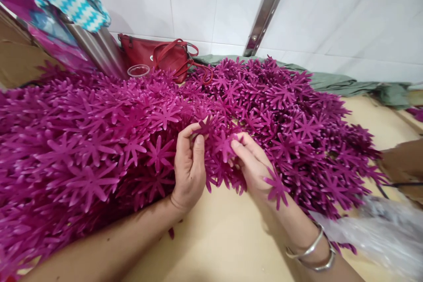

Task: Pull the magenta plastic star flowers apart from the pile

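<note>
My left hand (190, 163) is closed with a dark purple star-shaped petal piece (205, 127) between thumb and fingers. To its right, my right hand (251, 161) pinches a brighter purple petal piece (225, 144) by one tip. A loose petal piece (277, 188) lies against my right wrist. Both hands are above the near edge of a large heap of purple petal pieces (92, 183), each with several narrow, pale-tipped lobes. The fingertips of both hands are partly hidden behind the pieces.
Behind the heap stand a steel tumbler (99, 48) under a blue-and-white zigzag cloth (68, 0), a red bag (142, 50) and a clear cup rim (139, 70). Clear plastic (373, 233) lies at the right on the pale tabletop (214, 238). A metal strip (269, 9) runs up the tiled wall.
</note>
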Demonstrator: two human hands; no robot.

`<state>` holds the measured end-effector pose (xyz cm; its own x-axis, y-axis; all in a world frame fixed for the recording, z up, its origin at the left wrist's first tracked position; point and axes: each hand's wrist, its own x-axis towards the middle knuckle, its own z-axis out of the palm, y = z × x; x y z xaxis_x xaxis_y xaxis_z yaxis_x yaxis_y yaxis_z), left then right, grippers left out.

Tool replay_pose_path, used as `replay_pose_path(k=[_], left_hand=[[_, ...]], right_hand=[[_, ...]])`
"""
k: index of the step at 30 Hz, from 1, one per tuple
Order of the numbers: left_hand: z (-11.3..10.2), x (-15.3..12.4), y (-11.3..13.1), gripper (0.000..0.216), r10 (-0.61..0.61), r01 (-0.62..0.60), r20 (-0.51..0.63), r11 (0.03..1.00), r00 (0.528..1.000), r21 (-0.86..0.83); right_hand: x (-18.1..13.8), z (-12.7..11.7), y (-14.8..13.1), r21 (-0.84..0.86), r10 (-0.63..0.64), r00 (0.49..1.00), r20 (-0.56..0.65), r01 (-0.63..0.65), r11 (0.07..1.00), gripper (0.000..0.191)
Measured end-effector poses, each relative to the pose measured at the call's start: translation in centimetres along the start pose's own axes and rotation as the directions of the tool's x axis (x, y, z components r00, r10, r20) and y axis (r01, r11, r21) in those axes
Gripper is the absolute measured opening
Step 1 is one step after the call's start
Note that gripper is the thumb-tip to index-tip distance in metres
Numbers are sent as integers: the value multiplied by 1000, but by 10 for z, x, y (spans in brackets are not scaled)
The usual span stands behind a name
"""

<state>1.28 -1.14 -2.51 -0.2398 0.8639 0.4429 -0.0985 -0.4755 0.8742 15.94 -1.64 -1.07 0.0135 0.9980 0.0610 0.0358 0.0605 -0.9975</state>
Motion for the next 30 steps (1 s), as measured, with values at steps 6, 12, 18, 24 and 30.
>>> replay_pose_path(k=[6, 12, 18, 24, 30], left_hand=[[2, 1, -3, 22, -114, 112, -9, 988, 993, -106], [4, 3, 1, 20, -144, 141, -11, 978, 990, -153], [3, 4, 0, 19, -145, 140, -14, 974, 989, -179], [3, 5, -3, 20, -167, 160, -15, 967, 986, -198], [2, 5, -1, 20, -148, 142, -16, 972, 989, -186]], right_hand=[[2, 3, -1, 107, 91, 996, 15, -92, 990, 34], [2, 3, 6, 189, 15, 999, -36, -8, 982, 38], [6, 3, 4, 146, -64, 997, 32, 59, 988, 13], [9, 1, 14, 214, -58, 993, 106, 34, 976, 17], [7, 0, 15, 180, -68, 989, 128, 44, 983, 27]])
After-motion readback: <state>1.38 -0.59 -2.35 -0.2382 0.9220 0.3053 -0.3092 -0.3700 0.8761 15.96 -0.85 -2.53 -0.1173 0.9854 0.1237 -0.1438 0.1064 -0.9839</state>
